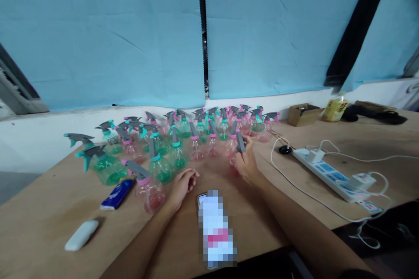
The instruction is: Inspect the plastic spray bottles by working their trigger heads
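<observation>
My right hand (248,161) is closed around a pink spray bottle (234,166) with a grey trigger head, at the right front of a crowd of bottles. Its fingers cover part of the bottle. Resting on the table, my left hand (186,184) holds nothing, its fingers loosely curled and a little apart. Close to the left wrist stands another pink spray bottle (153,196), and behind it a green spray bottle (161,170). Several more pink and green bottles reach back toward the wall. A lit phone (218,231) lies between my forearms, its screen blurred out.
At the left lie a blue packet (117,194) and a white case (81,234). A white power strip (327,172) with plugs and cables occupies the right side. Farther back are a cardboard box (303,115) and a yellow-labelled bottle (334,110). Blue curtains (104,35) hang behind.
</observation>
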Tool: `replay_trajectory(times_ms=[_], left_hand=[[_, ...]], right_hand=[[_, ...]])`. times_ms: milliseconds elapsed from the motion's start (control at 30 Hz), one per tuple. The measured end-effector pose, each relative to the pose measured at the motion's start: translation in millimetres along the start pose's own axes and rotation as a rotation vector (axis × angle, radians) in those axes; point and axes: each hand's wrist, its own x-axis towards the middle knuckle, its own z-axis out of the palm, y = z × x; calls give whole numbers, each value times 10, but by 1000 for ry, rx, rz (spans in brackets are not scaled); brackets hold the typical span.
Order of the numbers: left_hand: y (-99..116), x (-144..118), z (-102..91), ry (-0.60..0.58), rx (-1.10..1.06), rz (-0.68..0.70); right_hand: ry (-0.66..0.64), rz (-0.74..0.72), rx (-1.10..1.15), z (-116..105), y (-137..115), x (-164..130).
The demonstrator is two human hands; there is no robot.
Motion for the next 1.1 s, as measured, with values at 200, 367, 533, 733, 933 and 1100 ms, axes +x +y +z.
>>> replay_trajectory(times_ms=[200, 367, 533, 733, 933, 1100], left_hand=[[0, -7, 9, -11, 4, 1], [13, -11, 12, -15, 16, 2], [-19, 1, -3, -19, 26, 1], [-27, 3, -9, -26, 43, 5], [-6, -6, -1, -17, 33, -13], [-31, 6, -6, -13, 36, -3]], right_hand=[[213, 34, -260, -81, 205, 207], [277, 31, -384, -170, 358, 297], [316, -45, -460, -282, 470, 359], [321, 5, -450, -312, 531, 383], [422, -40, -423, -294, 463, 380], [374, -276, -407, -250, 201, 321]])
